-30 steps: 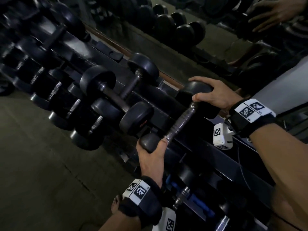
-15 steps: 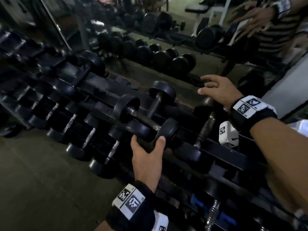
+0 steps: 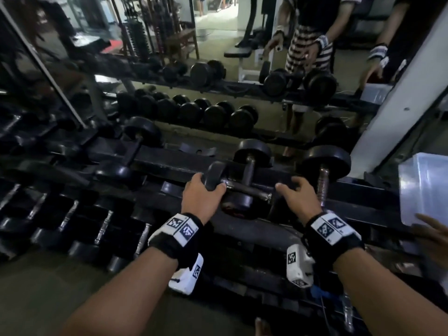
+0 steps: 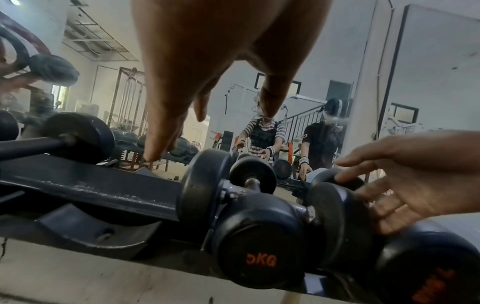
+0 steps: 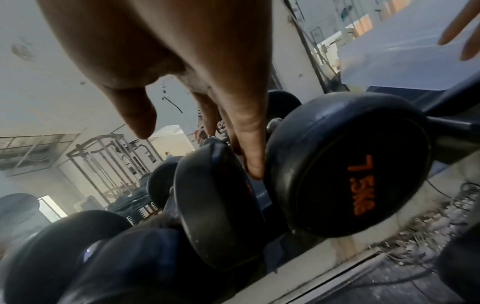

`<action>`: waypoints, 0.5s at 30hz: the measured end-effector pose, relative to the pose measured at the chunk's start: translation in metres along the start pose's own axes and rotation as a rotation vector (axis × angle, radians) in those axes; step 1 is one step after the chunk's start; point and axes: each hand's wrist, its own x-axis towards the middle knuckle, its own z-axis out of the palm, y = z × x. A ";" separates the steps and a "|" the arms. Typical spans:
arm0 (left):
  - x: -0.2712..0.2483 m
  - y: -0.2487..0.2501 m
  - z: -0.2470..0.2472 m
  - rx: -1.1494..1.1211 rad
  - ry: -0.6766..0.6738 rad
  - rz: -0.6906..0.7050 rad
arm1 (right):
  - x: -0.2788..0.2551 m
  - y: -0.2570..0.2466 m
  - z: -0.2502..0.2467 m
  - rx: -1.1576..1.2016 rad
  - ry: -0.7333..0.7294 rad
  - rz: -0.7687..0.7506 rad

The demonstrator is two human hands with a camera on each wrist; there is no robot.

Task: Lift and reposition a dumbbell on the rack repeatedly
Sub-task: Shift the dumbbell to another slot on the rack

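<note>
- Black wristbands with printed markers sit on both wrists.
- Left hand (image 3: pixel 202 197): fingers curled over the near-left head of the dumbbell (image 3: pixel 244 189), thumb underneath; it grips that head.
- Right hand (image 3: pixel 299 198): fingers bent over the opposite head of the same dumbbell; the right wrist view shows fingertips (image 5: pixel 255 164) pushed between this head and the neighbouring 7.5KG dumbbell (image 5: pixel 348 164).
- Dumbbell lies crosswise between the hands, atop another dumbbell (image 3: pixel 252 163) on the rack (image 3: pixel 169 163). Whether it is lifted clear, I cannot tell.
- Beyond the hands: a mirror (image 3: pixel 242 57). Right of the right hand: a clear plastic box (image 3: pixel 424 187).
</note>
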 end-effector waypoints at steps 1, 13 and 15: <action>0.006 0.000 0.001 0.020 -0.017 0.001 | -0.002 0.002 0.002 0.013 0.013 0.031; 0.096 0.009 0.029 0.154 -0.127 0.046 | 0.036 0.008 0.025 0.102 0.083 0.235; 0.114 0.011 0.035 0.161 -0.136 0.036 | 0.042 0.008 0.028 0.108 0.077 0.271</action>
